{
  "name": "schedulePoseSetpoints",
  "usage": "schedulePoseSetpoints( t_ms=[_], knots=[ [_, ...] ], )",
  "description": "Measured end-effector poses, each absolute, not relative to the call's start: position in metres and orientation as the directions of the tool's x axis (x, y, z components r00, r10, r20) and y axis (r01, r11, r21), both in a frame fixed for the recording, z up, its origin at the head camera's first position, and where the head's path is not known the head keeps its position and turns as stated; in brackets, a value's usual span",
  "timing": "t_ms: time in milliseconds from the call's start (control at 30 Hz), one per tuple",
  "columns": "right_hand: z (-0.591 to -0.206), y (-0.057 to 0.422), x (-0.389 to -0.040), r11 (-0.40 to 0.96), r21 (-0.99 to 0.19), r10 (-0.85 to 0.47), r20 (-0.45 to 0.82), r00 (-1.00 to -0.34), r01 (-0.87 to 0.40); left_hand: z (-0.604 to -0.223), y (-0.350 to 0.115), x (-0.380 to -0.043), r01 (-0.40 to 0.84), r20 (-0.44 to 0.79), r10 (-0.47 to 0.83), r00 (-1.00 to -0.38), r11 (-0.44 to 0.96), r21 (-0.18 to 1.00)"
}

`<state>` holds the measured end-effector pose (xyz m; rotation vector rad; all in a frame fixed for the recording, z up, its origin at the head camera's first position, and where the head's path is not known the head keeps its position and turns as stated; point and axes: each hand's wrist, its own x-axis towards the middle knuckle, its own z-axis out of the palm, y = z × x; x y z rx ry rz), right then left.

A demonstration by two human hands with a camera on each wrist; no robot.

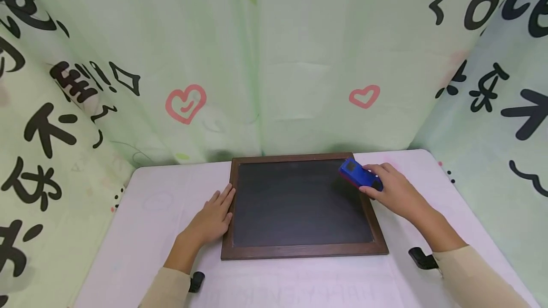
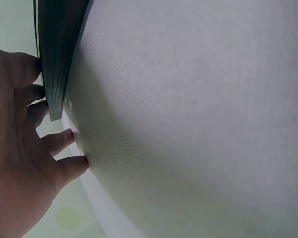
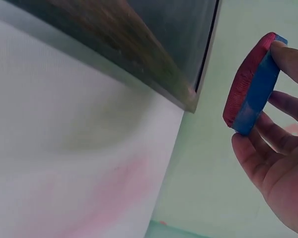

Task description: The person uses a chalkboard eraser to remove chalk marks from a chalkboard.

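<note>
A blackboard (image 1: 299,203) in a brown wooden frame lies on the table, its dark surface facing up. My left hand (image 1: 212,214) rests at its left edge, fingers fairly straight; the left wrist view shows the fingertips along the frame (image 2: 59,59) and the table. Between thumb and fingers my right hand (image 1: 396,191) holds a blue chalkboard eraser (image 1: 361,174) over the board's upper right corner. In the right wrist view the eraser's red felt side (image 3: 248,79) faces the board, with a gap between them.
A white cloth covers the table (image 1: 171,194). Pale green curtains (image 1: 299,61) with black characters and red hearts stand behind it and on both sides. Black wrist camera mounts (image 1: 423,258) hang under both forearms.
</note>
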<state>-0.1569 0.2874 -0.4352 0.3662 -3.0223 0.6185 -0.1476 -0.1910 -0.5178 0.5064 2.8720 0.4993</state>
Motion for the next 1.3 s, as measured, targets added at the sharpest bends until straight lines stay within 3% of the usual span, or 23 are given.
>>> schedulePoseSetpoints(
  t_ms=[233, 733, 1300],
  knots=[
    [-0.432, 0.3, -0.166, 0.911, -0.397, -0.117, 0.011, -0.993, -0.112, -0.52, -0.193, -0.15, 0.309, -0.116, 0.367, -0.923, 0.885, 0.348],
    [-0.44, 0.337, -0.18, 0.913, -0.405, 0.056, 0.002, -0.998, 0.051, -0.516, -0.192, -0.15, 0.307, -0.114, 0.369, -0.923, 0.88, 0.362],
    [-0.477, 0.359, -0.174, 0.922, -0.348, 0.138, -0.115, -0.984, 0.17, -0.519, -0.191, -0.149, 0.303, -0.113, 0.361, -0.926, 0.885, 0.353]
  ],
)
